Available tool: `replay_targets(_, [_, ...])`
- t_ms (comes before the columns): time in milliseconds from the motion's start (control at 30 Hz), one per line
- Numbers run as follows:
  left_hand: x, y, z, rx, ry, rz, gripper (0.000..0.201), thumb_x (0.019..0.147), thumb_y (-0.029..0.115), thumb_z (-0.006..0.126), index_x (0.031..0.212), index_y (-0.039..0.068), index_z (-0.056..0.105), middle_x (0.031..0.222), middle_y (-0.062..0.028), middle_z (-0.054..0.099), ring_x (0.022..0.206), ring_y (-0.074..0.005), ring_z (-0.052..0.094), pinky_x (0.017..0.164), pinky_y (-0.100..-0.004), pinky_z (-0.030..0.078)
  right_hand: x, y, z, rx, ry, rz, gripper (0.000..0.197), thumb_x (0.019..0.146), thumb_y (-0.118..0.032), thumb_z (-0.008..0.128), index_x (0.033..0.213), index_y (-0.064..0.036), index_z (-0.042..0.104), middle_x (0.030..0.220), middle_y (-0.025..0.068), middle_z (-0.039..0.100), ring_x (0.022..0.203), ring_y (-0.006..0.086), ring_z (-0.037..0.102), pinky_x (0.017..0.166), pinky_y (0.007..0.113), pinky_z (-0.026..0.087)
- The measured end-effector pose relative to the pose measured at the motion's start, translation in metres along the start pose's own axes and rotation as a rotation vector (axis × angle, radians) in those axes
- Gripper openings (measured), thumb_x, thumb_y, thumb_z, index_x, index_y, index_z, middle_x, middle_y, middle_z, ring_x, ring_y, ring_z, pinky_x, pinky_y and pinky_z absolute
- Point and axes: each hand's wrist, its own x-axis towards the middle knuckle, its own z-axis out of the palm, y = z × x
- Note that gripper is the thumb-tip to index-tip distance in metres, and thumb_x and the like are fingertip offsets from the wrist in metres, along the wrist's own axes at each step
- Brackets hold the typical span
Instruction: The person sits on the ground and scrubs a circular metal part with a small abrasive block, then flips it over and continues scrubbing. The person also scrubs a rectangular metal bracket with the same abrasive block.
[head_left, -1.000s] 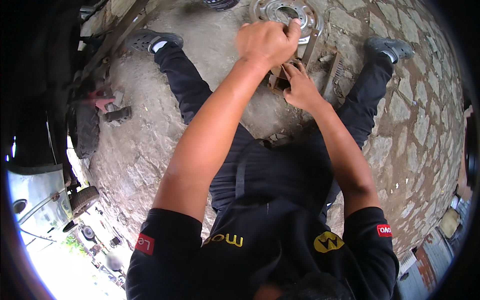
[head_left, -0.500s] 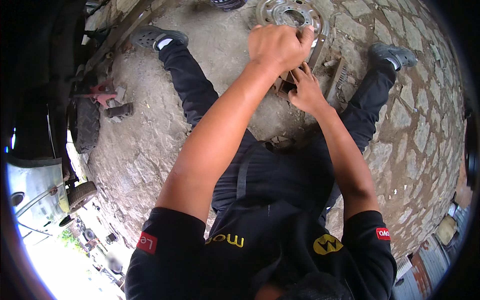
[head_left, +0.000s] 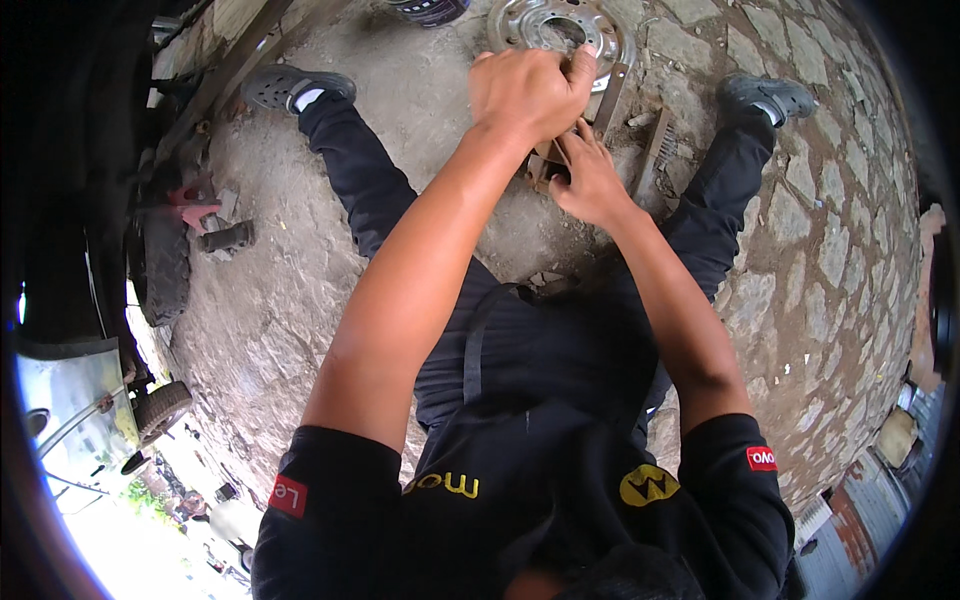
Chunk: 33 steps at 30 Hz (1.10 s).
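Note:
My left hand (head_left: 530,95) is closed in a fist with its back toward me and the thumb raised. What its fingers wrap around is hidden beneath it. Just below, my right hand (head_left: 592,185) grips a rusty brown metal piece (head_left: 541,172) on the ground, fingers stretched along it and thumb apart. This piece has a hollow end, and its far part is covered by my hands. A silver steel wheel rim (head_left: 610,38) lies flat beyond the fist. A narrow flat metal strip (head_left: 611,98) sticks out past the knuckles toward the rim.
A wire brush (head_left: 653,150) lies right of my hands. My legs are spread on either side, in grey clogs (head_left: 768,98). A dark bucket (head_left: 430,8) stands at the far edge. Off left are a red metal stand (head_left: 190,207), a tyre (head_left: 163,262) and a vehicle.
The whole view has shifted slightly, so the ground things sit further left in the picture. Both hands keep nearly the same pose at the metal piece.

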Motion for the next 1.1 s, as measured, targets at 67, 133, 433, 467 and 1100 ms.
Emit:
replay_targets(67, [-0.003, -0.002, 0.002, 0.001, 0.011, 0.000, 0.065, 0.099, 0.053, 0.039, 0.071, 0.009, 0.077, 0.071, -0.0187, 0.071, 0.075, -0.0384, 0.070, 0.083, -0.0477, 0.050, -0.002, -0.005, 0.001, 0.073, 0.009, -0.034, 0.049, 0.079, -0.010, 0.064, 0.127, -0.0039, 0.051, 0.133, 0.0226, 0.056, 0.143, 0.0490, 0.033, 0.116, 0.060, 0.029])
replay_targets(133, [0.003, -0.005, 0.002, -0.010, 0.013, -0.003, 0.064, 0.099, 0.053, 0.039, 0.073, 0.009, 0.078, 0.072, -0.0190, 0.071, 0.076, -0.0386, 0.070, 0.084, -0.0483, 0.050, -0.001, 0.001, 0.010, 0.073, 0.084, -0.058, 0.048, 0.080, -0.009, 0.064, 0.126, -0.0032, 0.051, 0.132, 0.0223, 0.057, 0.144, 0.0489, 0.033, 0.116, 0.061, 0.029])
replay_targets(433, [0.002, -0.002, -0.004, -0.005, -0.054, -0.026, 0.065, 0.099, 0.054, 0.038, 0.074, 0.010, 0.077, 0.075, -0.0185, 0.071, 0.079, -0.0394, 0.070, 0.079, -0.0489, 0.052, -0.010, -0.014, 0.002, 0.155, -0.033, -0.035, 0.066, 0.079, -0.001, 0.061, 0.140, 0.0100, 0.037, 0.138, 0.0385, 0.046, 0.138, 0.0533, 0.038, 0.116, 0.053, 0.035])
replay_targets(467, [0.002, -0.001, -0.005, 0.003, -0.051, -0.023, 0.065, 0.099, 0.054, 0.038, 0.074, 0.010, 0.077, 0.075, -0.0183, 0.072, 0.079, -0.0394, 0.070, 0.079, -0.0490, 0.052, -0.015, -0.017, 0.000, 0.194, -0.011, -0.067, 0.066, 0.078, 0.001, 0.060, 0.138, 0.0114, 0.037, 0.139, 0.0408, 0.044, 0.137, 0.0540, 0.038, 0.116, 0.051, 0.035])
replay_targets(1100, [0.005, -0.008, -0.005, 0.003, -0.042, -0.045, 0.066, 0.099, 0.061, 0.039, 0.076, 0.013, 0.077, 0.075, -0.0170, 0.071, 0.080, -0.0400, 0.069, 0.074, -0.0474, 0.052, 0.014, -0.005, 0.044, 0.066, 0.243, -0.036, 0.063, 0.074, 0.007, 0.052, 0.135, 0.0032, 0.040, 0.129, 0.0317, 0.049, 0.119, 0.0508, 0.050, 0.100, 0.050, 0.045])
